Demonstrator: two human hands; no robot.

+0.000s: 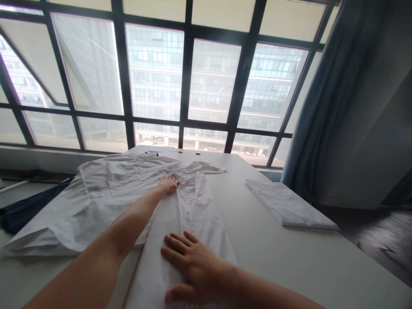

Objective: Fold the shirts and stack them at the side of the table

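Observation:
My left hand [169, 184] reaches far forward and lies flat on the upper part of a white garment [206, 210], fingers stretched out. Closer to me, my right hand [196, 266] rests palm down on the same cloth with its fingers spread. The garment under both hands lies as a long, narrow panel, its near end cut off by the frame's lower edge. Wrinkled white fabric [109, 184], which looks like a shirt, spreads out left of my left arm. I cannot tell whether the two pieces are joined.
A folded white garment [292, 206] lies near the right side of the white table [257, 253]. Dark blue cloth [35, 206] is at the left. Beyond the table's far end stand large windows [154, 73], with a blue-grey curtain [331, 103] to the right.

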